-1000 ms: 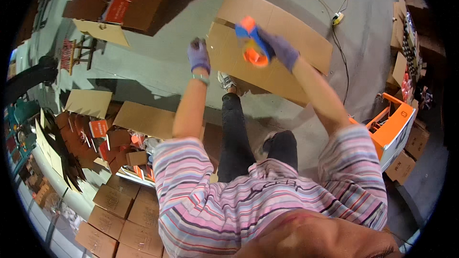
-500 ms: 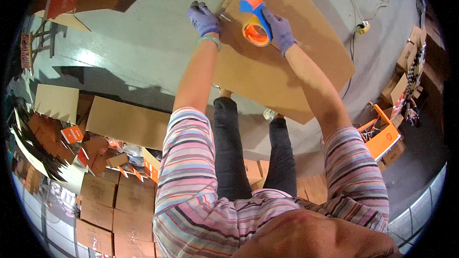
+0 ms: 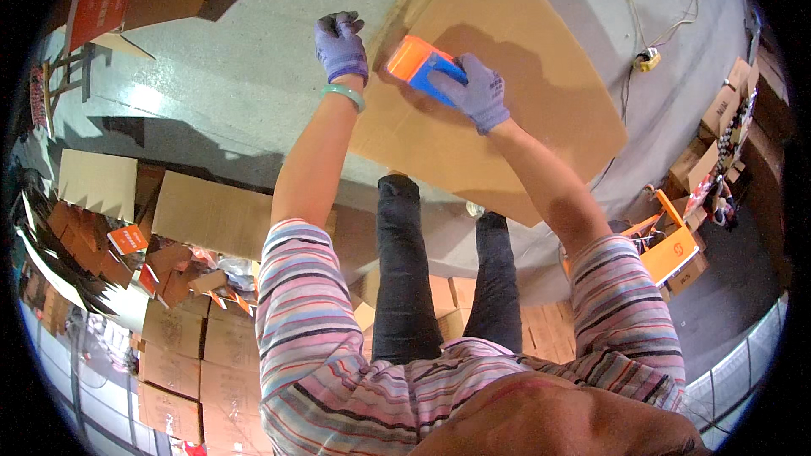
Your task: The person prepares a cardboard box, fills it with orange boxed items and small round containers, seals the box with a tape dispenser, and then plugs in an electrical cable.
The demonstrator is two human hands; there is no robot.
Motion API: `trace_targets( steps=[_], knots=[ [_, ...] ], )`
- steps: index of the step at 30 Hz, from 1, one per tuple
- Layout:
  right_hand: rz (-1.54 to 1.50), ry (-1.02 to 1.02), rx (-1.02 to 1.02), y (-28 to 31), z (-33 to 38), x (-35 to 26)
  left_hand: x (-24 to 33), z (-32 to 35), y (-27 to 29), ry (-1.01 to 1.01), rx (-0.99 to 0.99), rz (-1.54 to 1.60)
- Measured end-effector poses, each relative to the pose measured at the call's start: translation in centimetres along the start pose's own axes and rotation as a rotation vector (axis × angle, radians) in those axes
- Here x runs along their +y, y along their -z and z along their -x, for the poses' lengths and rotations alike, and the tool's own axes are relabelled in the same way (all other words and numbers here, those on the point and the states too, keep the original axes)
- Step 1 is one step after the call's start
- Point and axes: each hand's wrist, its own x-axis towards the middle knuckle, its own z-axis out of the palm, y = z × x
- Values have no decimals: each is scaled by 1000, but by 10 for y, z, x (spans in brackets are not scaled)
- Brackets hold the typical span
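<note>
My right hand [image 3: 473, 95], in a purple-grey glove, is closed around a blue and orange tape dispenser [image 3: 431, 74]. The dispenser lies tilted over the left part of a large brown cardboard box [image 3: 541, 110], its orange end by the box's left edge. Whether it touches the cardboard, I cannot tell. My left hand [image 3: 340, 46], in a matching glove, is raised left of that edge with curled fingers. What they hold, if anything, is hidden. A pale green bangle [image 3: 344, 96] circles my left wrist.
Flattened cardboard [image 3: 211, 213] and stacked brown cartons [image 3: 173, 363] lie at the lower left. A wooden stool [image 3: 72, 80] stands at the far left. A cable with a yellow piece [image 3: 647, 59] lies right of the box. An orange bin [image 3: 667, 249] is at the right.
The tape dispenser has moved left and down with my right hand, turning so its orange end points to the box's left edge. My left hand has shifted slightly left and down, away from the box.
</note>
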Motion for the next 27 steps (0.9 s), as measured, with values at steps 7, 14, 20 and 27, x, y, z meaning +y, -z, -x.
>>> trace_targets(
  steps=[7, 14, 20, 27],
  knots=[
    [5, -77, -29, -3, -7, -5, -32, -27, 9, 156, -32, -492],
    [79, -84, -78, -6, -11, -10, -70, -70, 20, 102, -500, -1386],
    [-3, -98, -131, 0, -15, -20, -55, -45, 31, 178, -695, -441],
    [-62, -33, -417, 32, -29, -24, -48, -35, 38, -226, -442, -1149]
  ],
)
